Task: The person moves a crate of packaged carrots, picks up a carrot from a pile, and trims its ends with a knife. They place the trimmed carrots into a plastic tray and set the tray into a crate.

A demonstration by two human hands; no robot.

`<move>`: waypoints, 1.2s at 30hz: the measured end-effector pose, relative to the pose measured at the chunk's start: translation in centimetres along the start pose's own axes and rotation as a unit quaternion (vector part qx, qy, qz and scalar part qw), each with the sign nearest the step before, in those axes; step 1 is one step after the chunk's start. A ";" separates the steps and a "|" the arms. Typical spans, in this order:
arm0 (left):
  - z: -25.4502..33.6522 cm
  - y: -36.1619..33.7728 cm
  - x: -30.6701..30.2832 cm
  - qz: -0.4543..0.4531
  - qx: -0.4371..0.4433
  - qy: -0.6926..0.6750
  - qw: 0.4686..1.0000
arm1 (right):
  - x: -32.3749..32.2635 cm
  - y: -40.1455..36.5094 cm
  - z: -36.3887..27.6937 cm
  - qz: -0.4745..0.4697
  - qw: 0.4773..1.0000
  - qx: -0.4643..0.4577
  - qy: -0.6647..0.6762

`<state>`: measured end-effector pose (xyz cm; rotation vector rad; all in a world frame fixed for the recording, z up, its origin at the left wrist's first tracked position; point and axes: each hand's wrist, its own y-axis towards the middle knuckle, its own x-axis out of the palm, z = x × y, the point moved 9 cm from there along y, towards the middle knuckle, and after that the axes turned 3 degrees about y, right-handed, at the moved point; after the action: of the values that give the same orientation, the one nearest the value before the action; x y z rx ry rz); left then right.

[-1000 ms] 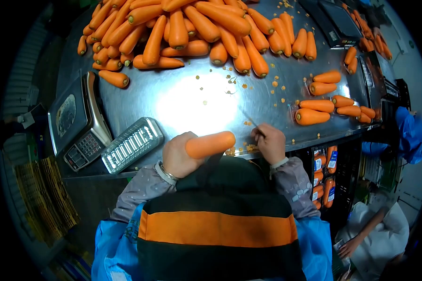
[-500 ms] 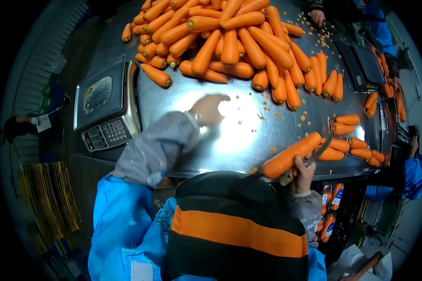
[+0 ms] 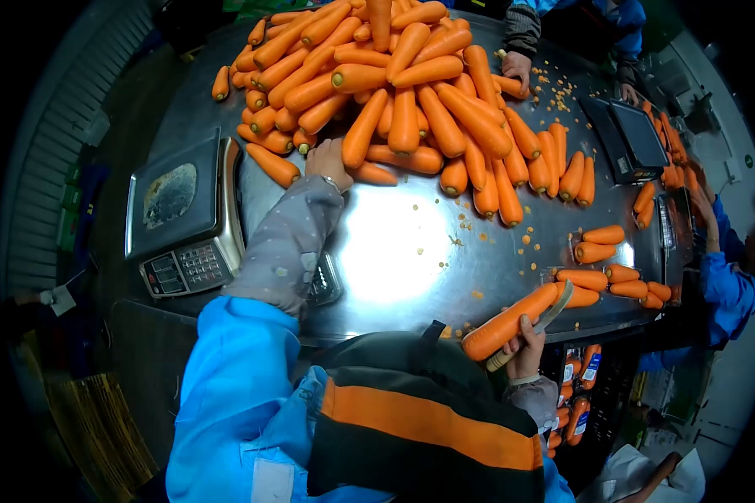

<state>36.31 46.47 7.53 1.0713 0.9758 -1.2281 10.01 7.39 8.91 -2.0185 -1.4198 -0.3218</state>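
Note:
My left hand is at the lower left edge of the carrot pile, its fingers wrapped on a carrot that lies there; the fingertips are partly hidden. Near the table's front edge, my right hand holds a large carrot together with a knife. The curved blade points up and right past the carrot, and the pale handle sticks out below the fingers.
A scale stands left, with a clear tray beside my sleeve. Several loose carrots lie at right near another scale. Scraps dot the metal table. A co-worker's hand touches a carrot across the table.
My left hand has moved up and left to the pile and closed there. The clear tray now shows beside my left sleeve. A co-worker's hand has shifted down to a carrot.

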 end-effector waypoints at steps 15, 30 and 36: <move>7.3 -8.6 0.8 -0.138 0.103 0.003 0.985 | -0.3 7.5 -3.0 0.041 0.740 -0.126 -0.659; 15.7 -19.6 -6.6 -0.035 0.143 -0.208 0.967 | 13.9 -1.7 -3.5 -0.167 0.636 -0.439 -0.612; 15.7 -20.0 -7.8 0.033 0.149 -0.195 0.969 | 14.4 -1.6 -2.0 -0.183 0.630 -0.408 -0.635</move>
<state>15.73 32.44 16.83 1.0277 0.4599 -1.4922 14.45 17.30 18.72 -2.7928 -2.9886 0.6188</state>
